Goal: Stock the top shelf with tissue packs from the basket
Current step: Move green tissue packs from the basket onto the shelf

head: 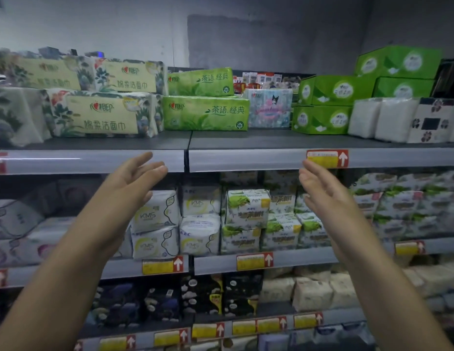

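Note:
Two green tissue packs (205, 113) lie stacked in the middle of the top shelf (246, 141). Left of them sit floral cream tissue packs (99, 112), also stacked. My left hand (131, 181) and my right hand (322, 191) are both raised just below the shelf's front edge. The palms face each other, the fingers are straight, and neither holds anything. About a pack's width of air separates them. The basket is out of view.
A small pink-and-blue pack (270, 107) stands right of the green packs, then green boxes (329, 105) and white packs (383, 120). Red-and-yellow price tags (327, 158) line the shelf edges. Lower shelves hold several rows of wrapped packs (200, 219).

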A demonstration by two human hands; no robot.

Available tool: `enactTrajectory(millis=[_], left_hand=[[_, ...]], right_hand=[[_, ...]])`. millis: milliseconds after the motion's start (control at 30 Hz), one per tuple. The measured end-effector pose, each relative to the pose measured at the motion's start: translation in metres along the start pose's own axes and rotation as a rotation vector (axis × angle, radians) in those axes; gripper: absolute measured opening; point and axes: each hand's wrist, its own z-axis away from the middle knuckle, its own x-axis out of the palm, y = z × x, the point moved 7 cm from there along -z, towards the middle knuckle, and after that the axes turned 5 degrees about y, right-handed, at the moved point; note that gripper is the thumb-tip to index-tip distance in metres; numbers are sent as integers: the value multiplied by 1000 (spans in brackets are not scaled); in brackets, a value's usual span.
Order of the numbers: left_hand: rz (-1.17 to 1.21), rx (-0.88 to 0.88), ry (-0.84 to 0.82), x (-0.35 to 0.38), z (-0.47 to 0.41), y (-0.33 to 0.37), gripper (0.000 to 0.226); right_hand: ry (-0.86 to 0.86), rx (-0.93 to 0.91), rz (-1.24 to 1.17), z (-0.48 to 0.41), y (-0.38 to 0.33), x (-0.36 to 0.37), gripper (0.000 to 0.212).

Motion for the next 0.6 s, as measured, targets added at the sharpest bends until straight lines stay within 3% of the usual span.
enactTrajectory(millis=[200, 367, 600], left_hand=[[-14, -77, 0, 5, 12, -32, 54], [-15, -152, -14, 7, 27, -60, 76], [26, -279, -11, 8, 43, -111, 51]], right_hand=[[18, 83, 21, 12, 33, -1, 46], [45, 151, -5, 22, 59, -8, 45], [130, 331, -98, 41, 109, -17, 41]])
